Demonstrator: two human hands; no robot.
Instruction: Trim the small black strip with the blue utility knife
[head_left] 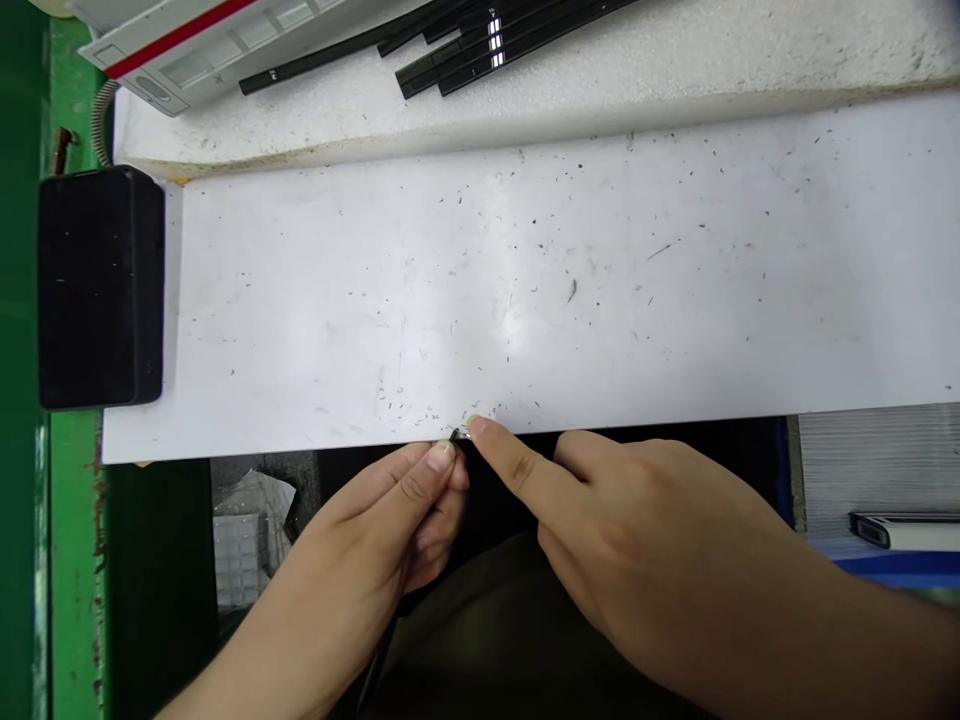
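At the front edge of the white board (315, 350), my left hand (390, 520) is closed, thumb and fingers pinching a thin black stick (380, 655). Its dark tip pokes out past the thumb, and a length of it hangs below the hand. My right hand (630, 530) comes in from the right, index finger stretched to the board's edge beside that tip. A tiny shiny bit (463, 434) shows between the two hands. The right thumb and other fingers are curled under or hidden, so what they grip cannot be made out.
Small dark shavings dot the board. White foam (675, 70) runs along the back, bearing several black tubes (480, 55) and a white box with a red stripe (172, 50). A black box (97, 290) sits left. Below the edge are plastic trays (244, 560) and a white-and-black object (900, 530).
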